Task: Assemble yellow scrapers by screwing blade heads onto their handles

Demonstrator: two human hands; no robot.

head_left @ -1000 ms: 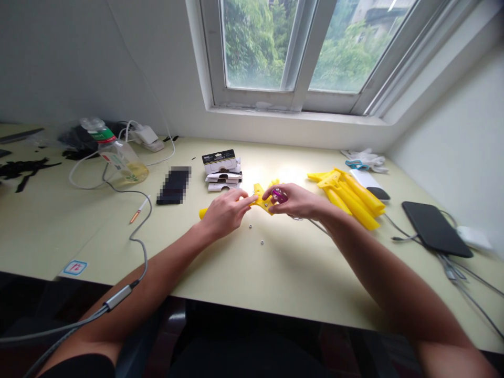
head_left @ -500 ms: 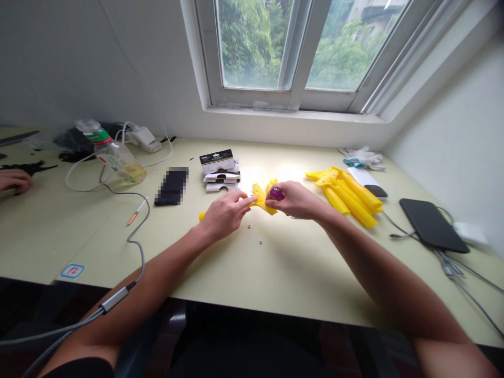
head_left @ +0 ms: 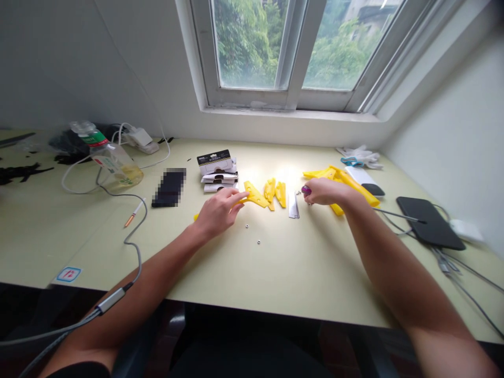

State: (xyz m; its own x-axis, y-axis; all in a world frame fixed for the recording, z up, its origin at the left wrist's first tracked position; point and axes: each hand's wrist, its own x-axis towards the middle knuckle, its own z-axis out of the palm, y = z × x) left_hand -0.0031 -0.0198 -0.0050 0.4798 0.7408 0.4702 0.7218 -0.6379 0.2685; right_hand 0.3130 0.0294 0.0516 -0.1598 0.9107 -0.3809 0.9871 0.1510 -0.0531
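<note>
My left hand (head_left: 218,212) is closed on a yellow plastic scraper handle (head_left: 255,196); its flat triangular head points right and its other end shows behind my hand. To the right, my right hand (head_left: 325,191) is curled around a screwdriver with a purple handle (head_left: 306,190). Small metal pieces (head_left: 298,192) lie by its fingertips, too small to name. Between my hands lie loose yellow plastic pieces (head_left: 270,190) and a flat silver metal strip (head_left: 293,205). Two small nuts (head_left: 259,242) rest on the table in front.
More yellow handles (head_left: 360,190) lie behind my right hand. White boxes (head_left: 218,176) are stacked at the back, near a dark phone-like slab (head_left: 169,187). A bottle (head_left: 118,163) and cables stand left. A black device (head_left: 431,221) and gloves (head_left: 360,156) lie right.
My right hand has moved right with the screwdriver, away from the yellow head. The loose yellow pieces and metal strip now show. Another person's hand at the far left has left view.
</note>
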